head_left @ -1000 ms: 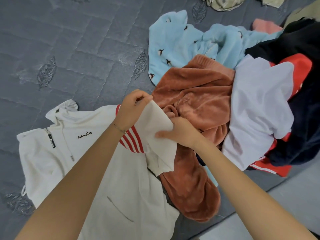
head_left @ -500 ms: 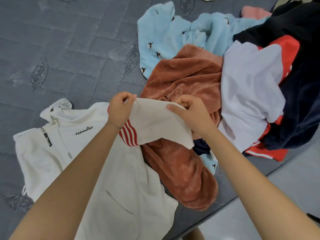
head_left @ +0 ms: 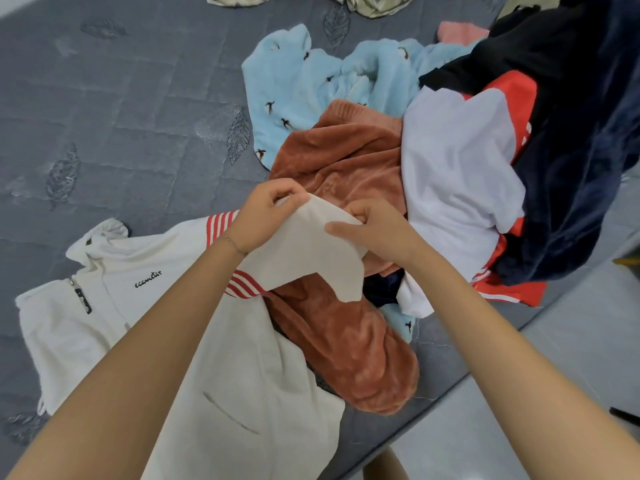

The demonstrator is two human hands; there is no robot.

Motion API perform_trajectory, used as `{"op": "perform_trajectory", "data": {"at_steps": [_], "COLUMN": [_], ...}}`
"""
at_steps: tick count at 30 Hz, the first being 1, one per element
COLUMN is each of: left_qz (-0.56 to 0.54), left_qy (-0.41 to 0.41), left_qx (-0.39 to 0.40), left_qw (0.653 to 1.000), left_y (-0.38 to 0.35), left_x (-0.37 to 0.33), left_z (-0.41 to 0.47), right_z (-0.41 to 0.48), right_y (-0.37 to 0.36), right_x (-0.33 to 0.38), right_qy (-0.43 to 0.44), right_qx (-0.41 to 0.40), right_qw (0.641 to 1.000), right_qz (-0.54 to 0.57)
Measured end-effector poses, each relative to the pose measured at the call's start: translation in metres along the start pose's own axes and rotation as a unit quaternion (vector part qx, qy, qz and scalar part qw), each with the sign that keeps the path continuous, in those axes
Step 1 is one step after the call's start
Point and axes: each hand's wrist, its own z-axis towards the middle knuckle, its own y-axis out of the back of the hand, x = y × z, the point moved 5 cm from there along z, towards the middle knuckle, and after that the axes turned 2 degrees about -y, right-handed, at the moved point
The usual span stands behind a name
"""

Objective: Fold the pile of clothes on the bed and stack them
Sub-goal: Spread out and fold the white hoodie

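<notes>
Item in hand: your left hand (head_left: 263, 213) and right hand (head_left: 374, 230) each pinch the smooth cream sleeve (head_left: 311, 261) of the zip-front hoodie (head_left: 104, 306), holding it raised above the pile. The hoodie's body, with red-striped ribbing, lies flat at lower left on the grey quilted bed (head_left: 121, 116). Pile to your right: crumpled rust velour garment (head_left: 346, 161) directly under the sleeve, pale blue fleece (head_left: 294, 81) with small dark bird motifs beyond it, smooth white shirt (head_left: 457, 161) draped over a red garment (head_left: 512, 95), and bulky navy plush (head_left: 581, 133) at far right.
</notes>
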Motion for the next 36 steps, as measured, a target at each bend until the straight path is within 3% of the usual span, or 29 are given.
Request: {"op": "perform_trajectory", "data": {"at_steps": [9,13,15,19,22,27,31,36], "left_qz": [-0.002,-0.012,-0.016,-0.013,0.002,0.049,0.179,0.312], "left_qy": [0.045,0.080,0.091,0.092,0.084,0.098,0.047,0.067], "left_qx": [-0.117,-0.167,-0.162,-0.141,-0.135,-0.162,-0.164,-0.148], "left_qw": [0.992,0.983,0.983,0.986,0.987,0.981,0.969,0.936], "left_y": [-0.005,-0.001,-0.003,-0.014,-0.023,-0.030,-0.031,-0.018], "left_x": [0.013,0.026,0.031,0.040,0.046,0.067,0.064,0.065], "left_z": [0.019,0.030,0.036,0.045,0.049,0.048,0.037,0.004], "right_z": [-0.014,-0.011,-0.004,0.012,0.025,0.042,0.049,0.056], "right_y": [0.048,0.071,0.081,0.106,0.116,0.115,0.098,0.039], "right_x": [0.002,-0.008,-0.021,-0.051,-0.062,-0.063,-0.050,-0.018], "right_qy": [-0.015,-0.019,-0.037,-0.047,-0.044,-0.014,0.038,0.131], "right_qx": [0.036,0.033,-0.014,-0.204,-0.240,-0.241,-0.242,-0.148], "right_qw": [0.995,0.997,0.996,0.977,0.968,0.962,0.945,0.960], "right_qz": [0.091,0.073,0.074,0.023,-0.052,-0.131,-0.217,-0.199]}}
